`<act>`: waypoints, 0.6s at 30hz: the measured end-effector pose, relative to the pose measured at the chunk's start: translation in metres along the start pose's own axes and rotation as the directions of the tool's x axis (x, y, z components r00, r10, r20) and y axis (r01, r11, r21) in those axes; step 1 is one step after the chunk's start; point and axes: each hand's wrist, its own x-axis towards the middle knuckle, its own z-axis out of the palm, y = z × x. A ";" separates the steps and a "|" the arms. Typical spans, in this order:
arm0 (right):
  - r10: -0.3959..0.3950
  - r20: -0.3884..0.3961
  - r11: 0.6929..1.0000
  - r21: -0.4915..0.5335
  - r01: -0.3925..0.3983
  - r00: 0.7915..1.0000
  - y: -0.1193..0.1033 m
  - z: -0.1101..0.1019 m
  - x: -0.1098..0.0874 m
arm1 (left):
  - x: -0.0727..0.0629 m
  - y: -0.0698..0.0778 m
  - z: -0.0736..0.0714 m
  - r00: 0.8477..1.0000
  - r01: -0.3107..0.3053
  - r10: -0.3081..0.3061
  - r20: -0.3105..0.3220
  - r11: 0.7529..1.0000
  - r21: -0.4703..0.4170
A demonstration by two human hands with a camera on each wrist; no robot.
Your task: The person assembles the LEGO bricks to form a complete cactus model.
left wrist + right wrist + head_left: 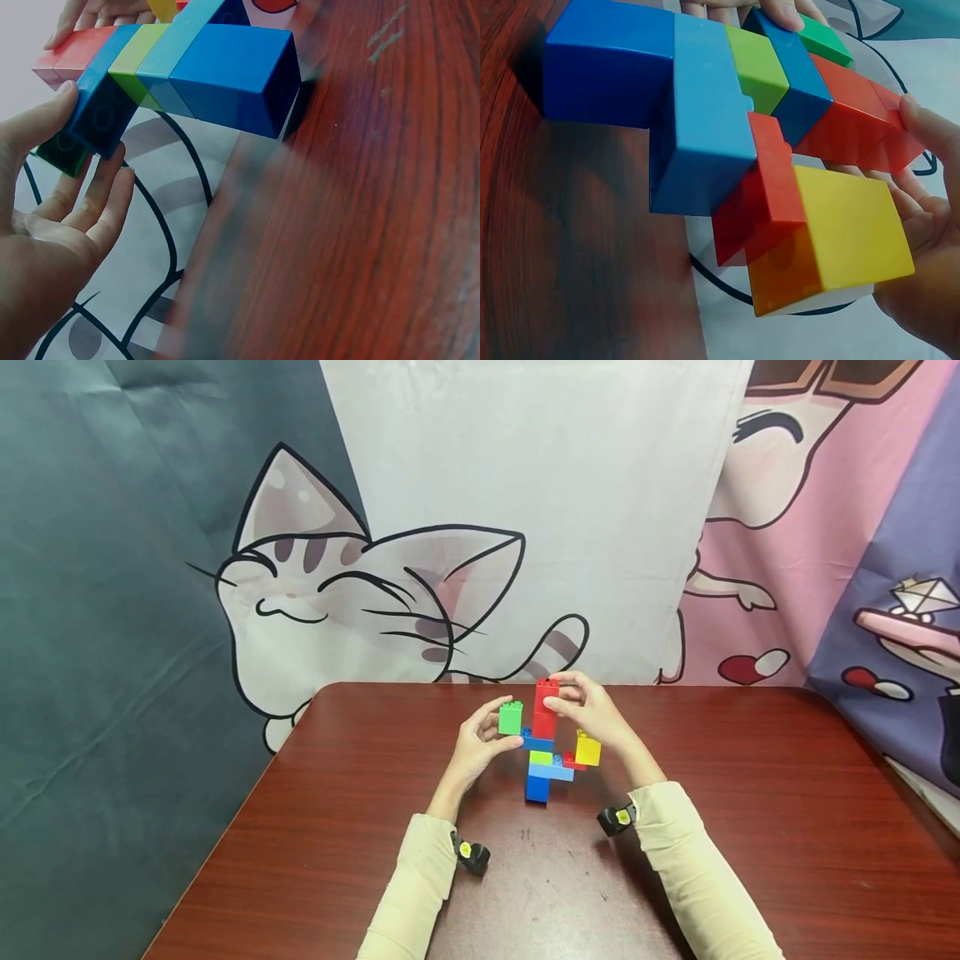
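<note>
A tower of toy building bricks stands on the table between both hands. Its base is a blue brick (pixel 537 789), topped by a long light-blue brick (pixel 551 772) and a lime one (pixel 540 758). Off to the right, a flat red brick (pixel 769 184) carries a yellow brick (pixel 588 750). Higher up lies a long dark-blue brick (pixel 105 105), with a green brick (pixel 510 719) on its left end and stacked red bricks (pixel 544 725) beside that. My left hand (pixel 476 745) pinches the dark-blue brick's green-topped end. With thumb and fingers, my right hand (pixel 597 712) grips the upper red brick.
The reddish-brown wooden table (pixel 315 860) extends around the tower. Behind its far edge hangs a cloth backdrop (pixel 600 510) printed with a cartoon cat. A small black camera sits on each wrist, by the light sleeves (pixel 416 877).
</note>
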 end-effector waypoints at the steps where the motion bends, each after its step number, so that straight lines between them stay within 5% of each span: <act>1: -0.005 -0.005 1.000 -0.009 0.005 1.000 0.001 0.000 0.000 | 0.000 0.000 0.000 1.000 -0.001 0.001 -0.001 1.000 0.002; 18: -0.091 -0.019 0.993 -0.079 0.089 0.996 0.016 -0.002 -0.007 | -0.001 -0.006 0.001 0.998 0.034 -0.032 -0.051 0.999 0.028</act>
